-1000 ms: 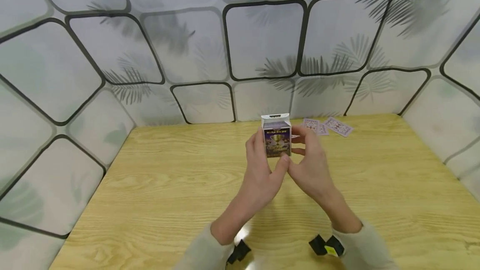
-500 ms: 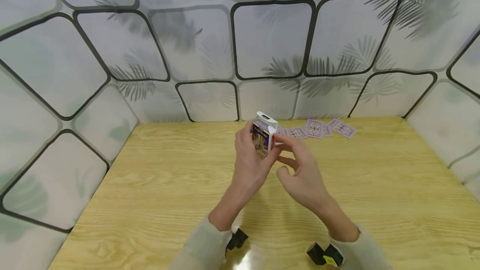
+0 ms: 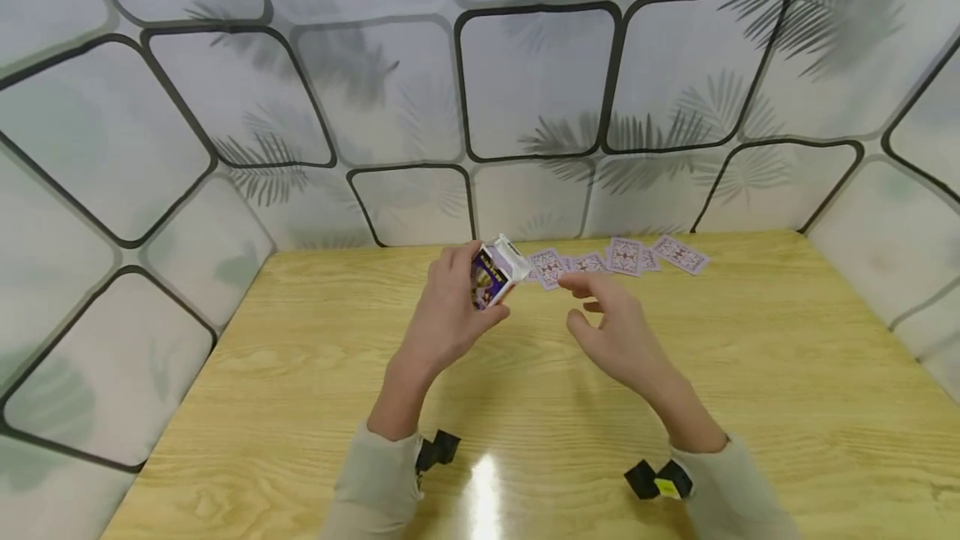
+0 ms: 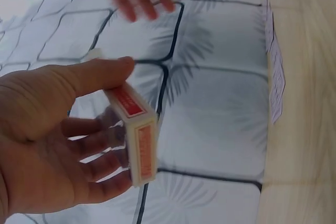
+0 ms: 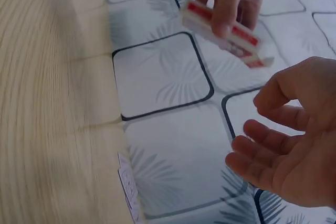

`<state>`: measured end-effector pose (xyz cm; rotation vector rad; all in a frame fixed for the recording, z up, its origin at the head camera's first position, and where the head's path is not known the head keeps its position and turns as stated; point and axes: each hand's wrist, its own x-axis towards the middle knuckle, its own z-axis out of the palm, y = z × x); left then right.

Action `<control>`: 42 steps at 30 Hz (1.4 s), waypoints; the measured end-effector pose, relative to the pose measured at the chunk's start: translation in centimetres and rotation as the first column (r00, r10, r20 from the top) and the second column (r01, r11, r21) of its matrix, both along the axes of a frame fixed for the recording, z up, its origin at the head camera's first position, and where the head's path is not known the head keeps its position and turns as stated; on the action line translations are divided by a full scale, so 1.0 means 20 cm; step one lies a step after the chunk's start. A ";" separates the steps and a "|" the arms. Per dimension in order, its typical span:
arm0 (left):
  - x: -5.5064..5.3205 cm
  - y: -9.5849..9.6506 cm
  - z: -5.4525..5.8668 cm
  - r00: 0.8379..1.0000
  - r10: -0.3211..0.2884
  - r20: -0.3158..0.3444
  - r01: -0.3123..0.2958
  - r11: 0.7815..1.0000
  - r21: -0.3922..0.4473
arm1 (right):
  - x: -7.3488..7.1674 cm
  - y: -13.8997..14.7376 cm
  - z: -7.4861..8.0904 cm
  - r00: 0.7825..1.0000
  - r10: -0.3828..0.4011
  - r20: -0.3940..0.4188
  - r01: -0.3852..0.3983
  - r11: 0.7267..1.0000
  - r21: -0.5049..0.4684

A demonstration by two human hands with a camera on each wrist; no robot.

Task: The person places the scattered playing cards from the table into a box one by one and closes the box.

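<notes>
My left hand [image 3: 444,312] grips a small playing-card box [image 3: 489,280] between thumb and fingers, held tilted above the table. The box has a dark purple printed face and a white top flap standing up; its red-and-white narrow side [image 4: 130,104] faces the left wrist view. To the right of the box, my right hand [image 3: 618,332] hovers with loosely bent fingers and holds nothing. Beyond the hands, several purple-backed playing cards [image 3: 624,256] lie in an uneven row along the back of the table.
The wooden table [image 3: 300,407] ends at the back against a patterned wall [image 3: 405,90] with leaf prints. Further patterned panels close in the left and right sides. One card [image 3: 679,254] lies angled at the row's right end.
Both hands were on the box at first. The right hand has let go, and the left hand has carried the box leftward and tilted it, uncovering more cards behind.
</notes>
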<state>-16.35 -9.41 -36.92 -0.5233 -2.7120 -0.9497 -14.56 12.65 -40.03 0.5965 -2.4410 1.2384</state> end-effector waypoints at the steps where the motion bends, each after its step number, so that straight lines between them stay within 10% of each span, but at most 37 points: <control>1: 0.00 -0.02 0.00 1.000 -0.005 0.016 0.006 0.999 -0.038 | -0.03 0.02 -0.02 0.999 -0.011 0.047 0.010 1.000 0.030; 13: 0.00 -0.09 -0.05 0.970 -0.129 0.207 0.176 0.958 -0.228 | -0.52 0.04 -0.25 0.912 -0.221 0.347 0.086 0.927 0.365; 21: 0.00 -0.06 -0.05 0.970 -0.145 0.196 0.197 0.940 -0.278 | -0.66 0.06 -0.33 0.814 -0.436 0.385 0.182 0.819 0.544; 33: -0.02 -0.11 -0.05 0.975 -0.116 0.190 0.172 0.934 -0.314 | -0.68 0.07 -0.31 0.768 -0.279 0.576 0.128 0.949 0.288; 42: -0.02 -0.11 -0.05 0.973 -0.104 0.208 0.165 0.940 -0.300 | -0.63 0.10 -0.31 0.780 -0.277 0.561 0.193 0.959 0.207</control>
